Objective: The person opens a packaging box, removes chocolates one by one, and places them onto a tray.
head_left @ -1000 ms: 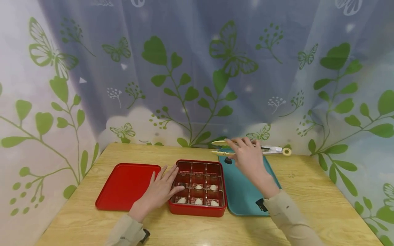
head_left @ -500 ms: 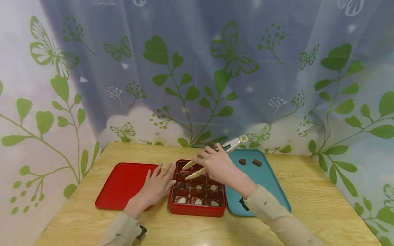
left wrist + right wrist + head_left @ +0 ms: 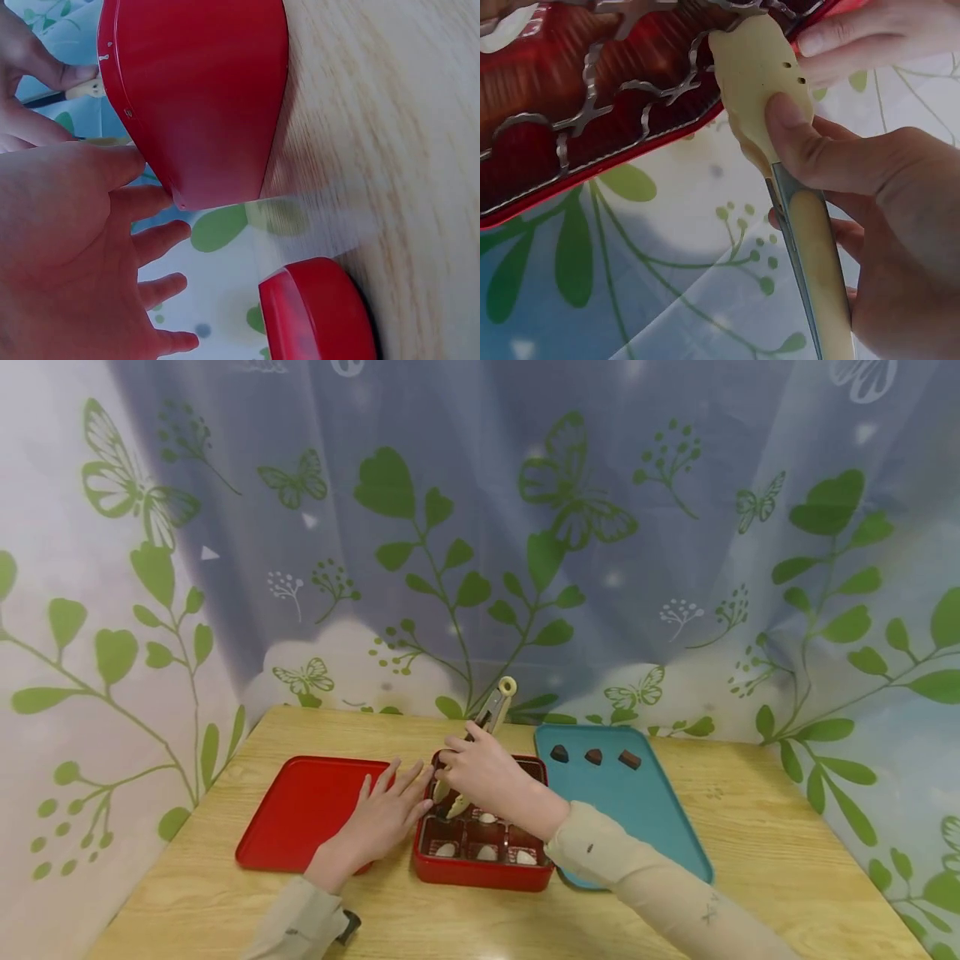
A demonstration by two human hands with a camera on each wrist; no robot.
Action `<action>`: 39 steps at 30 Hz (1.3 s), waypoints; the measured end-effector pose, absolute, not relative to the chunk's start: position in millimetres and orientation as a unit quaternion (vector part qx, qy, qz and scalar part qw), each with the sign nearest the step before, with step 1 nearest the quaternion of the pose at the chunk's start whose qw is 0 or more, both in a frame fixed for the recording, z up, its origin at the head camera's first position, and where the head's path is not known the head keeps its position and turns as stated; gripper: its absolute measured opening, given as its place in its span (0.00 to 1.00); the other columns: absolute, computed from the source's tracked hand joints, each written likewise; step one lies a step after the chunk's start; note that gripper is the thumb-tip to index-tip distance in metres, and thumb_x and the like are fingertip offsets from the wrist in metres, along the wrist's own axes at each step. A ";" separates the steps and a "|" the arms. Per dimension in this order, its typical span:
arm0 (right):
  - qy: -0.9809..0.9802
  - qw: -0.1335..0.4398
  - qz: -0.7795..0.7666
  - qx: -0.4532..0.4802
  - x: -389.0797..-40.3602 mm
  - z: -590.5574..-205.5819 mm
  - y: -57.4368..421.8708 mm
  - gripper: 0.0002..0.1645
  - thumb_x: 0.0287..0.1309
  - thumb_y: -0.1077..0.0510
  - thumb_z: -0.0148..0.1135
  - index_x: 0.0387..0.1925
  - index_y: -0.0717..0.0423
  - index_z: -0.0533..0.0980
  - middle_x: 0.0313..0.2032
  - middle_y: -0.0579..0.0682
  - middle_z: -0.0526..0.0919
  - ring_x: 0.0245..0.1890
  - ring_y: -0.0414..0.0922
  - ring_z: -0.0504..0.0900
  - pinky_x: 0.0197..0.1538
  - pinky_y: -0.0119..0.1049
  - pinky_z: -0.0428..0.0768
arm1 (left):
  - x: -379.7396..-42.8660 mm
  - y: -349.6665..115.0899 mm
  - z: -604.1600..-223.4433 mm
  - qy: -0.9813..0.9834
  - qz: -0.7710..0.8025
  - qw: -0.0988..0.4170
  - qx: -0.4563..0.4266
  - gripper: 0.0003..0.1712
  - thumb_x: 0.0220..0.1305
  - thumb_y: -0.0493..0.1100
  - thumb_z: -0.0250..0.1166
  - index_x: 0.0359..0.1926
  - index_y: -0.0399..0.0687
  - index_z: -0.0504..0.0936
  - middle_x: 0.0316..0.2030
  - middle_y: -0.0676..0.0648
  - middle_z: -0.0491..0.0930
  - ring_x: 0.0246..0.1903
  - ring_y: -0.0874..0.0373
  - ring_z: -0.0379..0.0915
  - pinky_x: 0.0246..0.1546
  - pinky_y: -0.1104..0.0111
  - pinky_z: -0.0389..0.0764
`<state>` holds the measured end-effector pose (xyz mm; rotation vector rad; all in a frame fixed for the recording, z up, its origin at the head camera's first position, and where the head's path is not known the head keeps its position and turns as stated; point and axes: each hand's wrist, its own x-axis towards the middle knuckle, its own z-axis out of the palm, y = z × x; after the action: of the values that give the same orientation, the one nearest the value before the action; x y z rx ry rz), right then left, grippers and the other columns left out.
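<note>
A red box [image 3: 482,873] with a divided insert stands mid-table. Several pale pieces [image 3: 486,853] sit in its near and middle compartments. My right hand [image 3: 487,774] grips cream-tipped metal tongs [image 3: 491,712], tilted with their tips down in the left side of the box. In the right wrist view the thumb presses on the tongs' cream head [image 3: 759,90]. Whether anything is between the tips is hidden. My left hand [image 3: 381,825] has its fingers spread, with fingertips at the box's left wall, seen close up as a red side [image 3: 199,97] in the left wrist view.
A teal tray [image 3: 622,810] lies right of the box. Along its far end sit a dark chocolate [image 3: 559,752], a brown one [image 3: 593,756] and a rectangular one [image 3: 629,759]. A red lid [image 3: 300,818] lies on the left. A patterned curtain [image 3: 480,568] hangs behind the table.
My right hand has carried the tongs left from above the tray and lowered them into the box, turning them steeper. My left hand has shifted slightly left, its thumb off the box's compartments.
</note>
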<state>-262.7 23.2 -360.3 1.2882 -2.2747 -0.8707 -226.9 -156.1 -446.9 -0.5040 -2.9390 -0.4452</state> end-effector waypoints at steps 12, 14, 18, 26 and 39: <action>-0.814 0.190 -0.296 0.463 -264.7 -372.1 20.5 0.16 0.54 0.50 0.62 0.46 0.31 0.80 0.48 0.33 0.79 0.53 0.39 0.70 0.61 0.47 0.63 | -227.3 -153.9 -447.5 -0.974 -0.147 0.063 -0.163 0.31 0.68 0.55 0.48 0.69 0.54 0.57 0.68 0.47 0.56 0.69 0.41 0.39 0.60 0.36 0.45; -0.817 0.194 -0.285 0.463 -264.3 -371.8 23.4 0.17 0.53 0.50 0.63 0.46 0.30 0.79 0.46 0.33 0.80 0.52 0.39 0.71 0.60 0.46 0.64 | -226.9 -153.5 -447.1 -0.974 -0.146 0.061 -0.162 0.31 0.68 0.55 0.48 0.69 0.54 0.57 0.68 0.46 0.56 0.69 0.41 0.39 0.60 0.36 0.45; -0.825 0.202 -0.258 0.460 -263.9 -370.8 34.5 0.21 0.51 0.50 0.66 0.49 0.29 0.78 0.45 0.34 0.80 0.50 0.39 0.72 0.56 0.46 0.65 | -226.2 -152.8 -447.0 -0.974 -0.144 0.061 -0.162 0.31 0.68 0.55 0.48 0.69 0.52 0.58 0.68 0.46 0.56 0.69 0.41 0.39 0.61 0.37 0.45; -0.846 0.248 -0.169 0.441 -265.3 -377.2 66.2 0.33 0.44 0.47 0.71 0.55 0.32 0.73 0.49 0.38 0.78 0.51 0.43 0.73 0.54 0.51 0.68 | -226.1 -154.3 -448.6 -0.973 -0.151 0.064 -0.163 0.31 0.68 0.55 0.48 0.69 0.53 0.57 0.69 0.47 0.55 0.69 0.41 0.40 0.61 0.37 0.45; -0.849 0.333 -0.070 0.404 -264.8 -391.8 103.1 0.33 0.46 0.54 0.71 0.57 0.38 0.73 0.47 0.40 0.77 0.45 0.44 0.72 0.45 0.49 0.65 | -225.7 -154.8 -448.7 -0.972 -0.149 0.074 -0.169 0.32 0.68 0.54 0.49 0.69 0.52 0.57 0.68 0.46 0.56 0.69 0.41 0.40 0.61 0.37 0.45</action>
<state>-264.8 103.1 -391.8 1.0545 -2.2175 -0.1824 -225.7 -154.8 -448.7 -0.5064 -2.9169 -0.4470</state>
